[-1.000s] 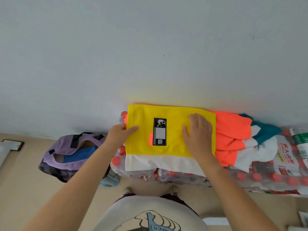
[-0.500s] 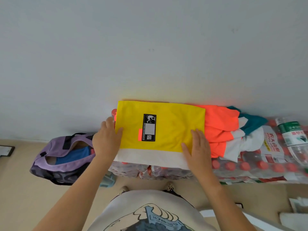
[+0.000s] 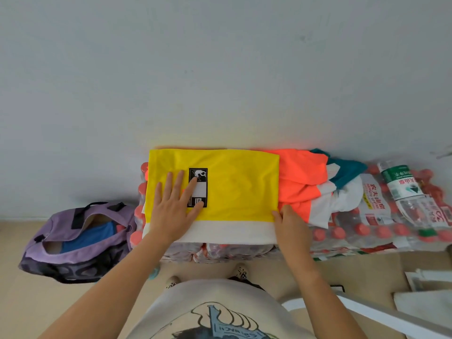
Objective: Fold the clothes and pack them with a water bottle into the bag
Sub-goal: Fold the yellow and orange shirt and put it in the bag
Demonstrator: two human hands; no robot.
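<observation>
Soft, light yellow garment (image 3: 234, 187): left hand (image 3: 173, 206) pressing flat beside label, right hand (image 3: 288, 223) pinching right hem corner. Best lifted by both edges.

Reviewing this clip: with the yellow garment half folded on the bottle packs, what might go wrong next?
1. The folded yellow-and-white garment lies on bumpy shrink-wrapped packs of red-capped bottles; lifting it by the right hand at its corner may undo the fold.
2. The left hand only presses flat, so the cloth may slide.
3. The loose green-labelled water bottle might roll off.
</observation>
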